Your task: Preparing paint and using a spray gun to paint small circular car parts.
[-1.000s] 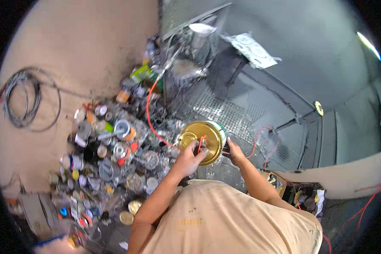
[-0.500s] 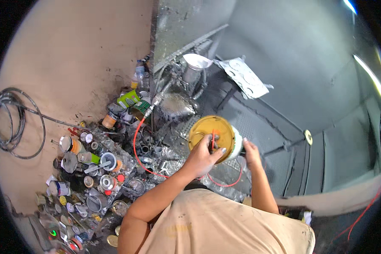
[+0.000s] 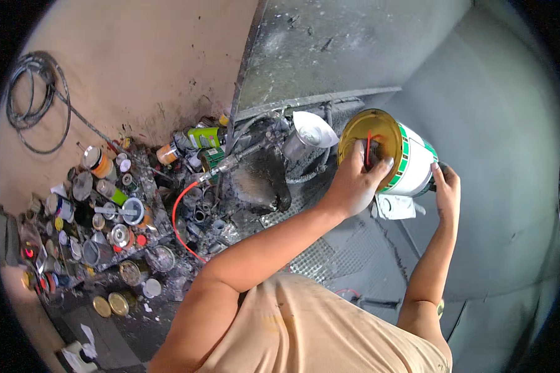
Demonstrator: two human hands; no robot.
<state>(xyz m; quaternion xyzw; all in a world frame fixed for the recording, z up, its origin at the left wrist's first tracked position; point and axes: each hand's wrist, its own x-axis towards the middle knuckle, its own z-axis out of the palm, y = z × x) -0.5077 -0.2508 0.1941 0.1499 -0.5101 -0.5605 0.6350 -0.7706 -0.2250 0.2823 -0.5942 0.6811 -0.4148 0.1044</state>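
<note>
I hold a paint can tilted on its side between both hands; it has a gold end and a white and green label. My left hand grips the gold end, its fingers bent about a small red piece in the middle. What exactly those fingers pinch is hard to make out. At the can's other end, my right hand supports it, fingers against the base edge. Left of the can stands a metal cup with a white paper cone strainer in its mouth, apart from the can.
A crowded bench at left bears several tins, cups and a grey stir stick. A red hose runs from a metal fitting beside it. Gold lids lie lower left; a coiled black cable hangs on the wall. A white panel shows behind the can.
The view has turned right. My hands have carried the can up and to the right, closer to the strainer cup, and more of its green and white label shows.
</note>
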